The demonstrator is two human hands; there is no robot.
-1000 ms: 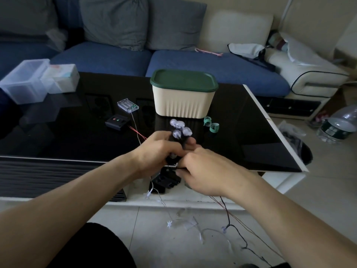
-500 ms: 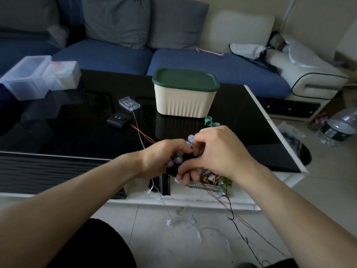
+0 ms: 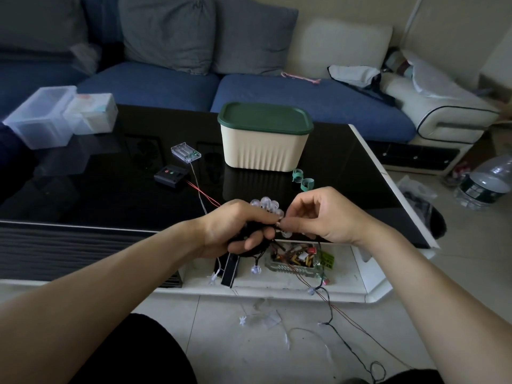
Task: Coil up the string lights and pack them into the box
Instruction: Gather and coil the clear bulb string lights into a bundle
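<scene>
Head view: left hand (image 3: 235,231) fingers grip coiled string lights (image 3: 266,205) with faceted clear bulbs; right hand (image 3: 329,214) pinches its black wire.

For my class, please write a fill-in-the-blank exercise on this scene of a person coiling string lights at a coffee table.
1. The cream box on the black table has a lid coloured ____.
2. The bundle of string lights is gripped in the person's ____ hand.
3. The uncoiled end of the black wire trails down onto the ____.
4. Behind the table stands a sofa with seat cushions coloured ____.

Missing words: green; left; floor; blue
</scene>
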